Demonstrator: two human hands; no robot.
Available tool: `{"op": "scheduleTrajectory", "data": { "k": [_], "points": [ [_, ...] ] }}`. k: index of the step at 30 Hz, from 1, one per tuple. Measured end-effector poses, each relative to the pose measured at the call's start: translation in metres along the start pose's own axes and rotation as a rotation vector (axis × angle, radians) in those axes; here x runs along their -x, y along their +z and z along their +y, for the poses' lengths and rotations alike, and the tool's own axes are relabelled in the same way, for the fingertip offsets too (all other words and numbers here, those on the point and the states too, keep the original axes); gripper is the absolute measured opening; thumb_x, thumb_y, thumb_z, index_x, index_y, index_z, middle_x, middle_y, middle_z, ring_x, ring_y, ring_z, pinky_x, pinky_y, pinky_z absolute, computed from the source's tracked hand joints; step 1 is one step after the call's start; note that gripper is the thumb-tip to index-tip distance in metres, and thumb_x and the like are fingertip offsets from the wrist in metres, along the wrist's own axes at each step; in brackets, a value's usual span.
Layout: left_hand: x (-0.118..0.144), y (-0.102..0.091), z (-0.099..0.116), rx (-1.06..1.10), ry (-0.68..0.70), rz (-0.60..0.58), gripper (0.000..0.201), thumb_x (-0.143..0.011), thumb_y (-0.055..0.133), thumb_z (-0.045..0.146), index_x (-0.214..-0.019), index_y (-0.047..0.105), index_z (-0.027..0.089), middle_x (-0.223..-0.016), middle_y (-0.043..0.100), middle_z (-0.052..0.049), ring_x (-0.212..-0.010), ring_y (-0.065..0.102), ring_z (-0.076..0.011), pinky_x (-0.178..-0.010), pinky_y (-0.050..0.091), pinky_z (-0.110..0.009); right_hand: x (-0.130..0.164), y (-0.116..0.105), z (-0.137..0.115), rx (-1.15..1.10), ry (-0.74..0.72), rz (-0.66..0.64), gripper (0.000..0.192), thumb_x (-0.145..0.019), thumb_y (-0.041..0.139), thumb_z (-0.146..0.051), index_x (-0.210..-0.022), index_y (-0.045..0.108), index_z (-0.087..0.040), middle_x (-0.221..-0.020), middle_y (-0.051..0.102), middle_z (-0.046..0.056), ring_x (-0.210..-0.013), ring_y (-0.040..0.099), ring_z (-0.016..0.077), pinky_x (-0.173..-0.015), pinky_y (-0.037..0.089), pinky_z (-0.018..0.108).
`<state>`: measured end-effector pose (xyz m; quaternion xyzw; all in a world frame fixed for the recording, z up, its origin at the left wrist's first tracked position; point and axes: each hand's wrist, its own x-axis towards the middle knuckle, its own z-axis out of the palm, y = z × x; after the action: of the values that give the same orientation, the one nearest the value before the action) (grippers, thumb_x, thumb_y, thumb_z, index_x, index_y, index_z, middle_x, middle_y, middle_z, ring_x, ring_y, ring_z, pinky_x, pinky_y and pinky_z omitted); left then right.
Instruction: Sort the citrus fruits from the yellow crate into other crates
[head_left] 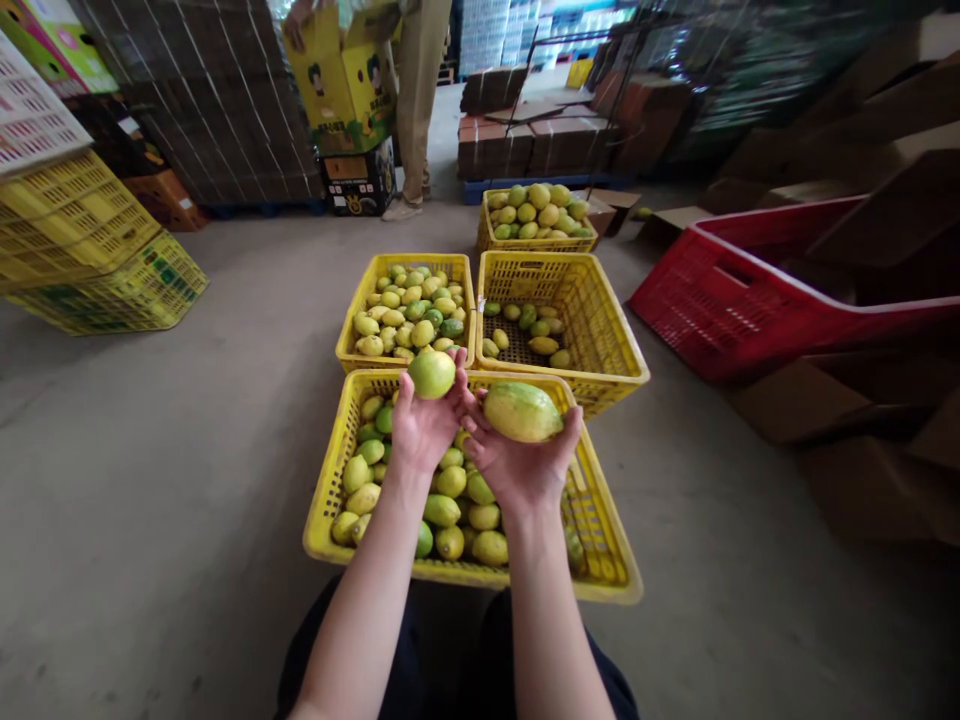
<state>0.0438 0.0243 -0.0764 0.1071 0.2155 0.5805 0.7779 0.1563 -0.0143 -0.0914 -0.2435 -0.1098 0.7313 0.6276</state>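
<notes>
My left hand (424, 425) is closed around a round yellow-green lemon (432, 375), held up over the near crate. Beside it my right hand (521, 460) holds a larger, longer lemon (523, 412), green along its top and yellow below. The fingers of both hands almost meet between the two fruits. Beneath them is a yellow plastic crate (611, 530) with many lemons (451, 482) in it, partly hidden by my arms. Beyond it stand a left crate (345, 345) well filled with lemons and a right crate (615, 335) with a few lemons on its bottom.
Another crate of lemons (537, 205) stands farther back. A red crate (697, 300) and cardboard boxes (870, 480) lie to the right. Stacked yellow crates (97, 240) are at the left. A person's leg (420, 100) shows beside a yellow carton (349, 85).
</notes>
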Motion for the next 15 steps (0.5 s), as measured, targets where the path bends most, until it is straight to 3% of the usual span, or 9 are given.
{"op": "scheduleTrajectory", "data": {
  "k": [5, 9, 15],
  "points": [
    [-0.0041, -0.0038, -0.0042, -0.017, 0.097, 0.025, 0.055, -0.094, 0.051, 0.062, -0.127, 0.063, 0.019, -0.13, 0.063, -0.012, -0.118, 0.062, -0.0217, -0.087, 0.055, -0.029, -0.0007, -0.0012, -0.001, 0.016, -0.018, 0.05, 0.082, -0.063, 0.049, -0.091, -0.098, 0.069, -0.02, -0.102, 0.072, 0.016, -0.088, 0.065, 0.0287, -0.063, 0.055, 0.037],
    [-0.0044, -0.0051, -0.0045, 0.073, 0.096, -0.072, 0.047, -0.091, 0.062, 0.051, -0.128, 0.063, 0.021, -0.127, 0.065, -0.01, -0.118, 0.062, -0.0212, -0.085, 0.055, -0.028, -0.0029, -0.0035, 0.0004, -0.033, -0.012, 0.063, 0.082, -0.064, 0.049, -0.091, -0.097, 0.069, -0.019, -0.104, 0.072, 0.017, -0.083, 0.064, 0.0264, -0.061, 0.054, 0.035],
    [-0.0046, -0.003, -0.0071, -0.098, 0.062, -0.123, 0.061, -0.069, 0.086, 0.028, -0.125, 0.064, 0.021, -0.118, 0.07, -0.008, -0.114, 0.065, -0.0244, -0.092, 0.055, -0.032, -0.0043, -0.0045, 0.0011, -0.036, -0.014, 0.071, 0.081, -0.064, 0.048, -0.091, -0.096, 0.068, -0.019, -0.094, 0.071, 0.013, -0.074, 0.061, 0.0225, -0.059, 0.052, 0.033]
  ]
}}
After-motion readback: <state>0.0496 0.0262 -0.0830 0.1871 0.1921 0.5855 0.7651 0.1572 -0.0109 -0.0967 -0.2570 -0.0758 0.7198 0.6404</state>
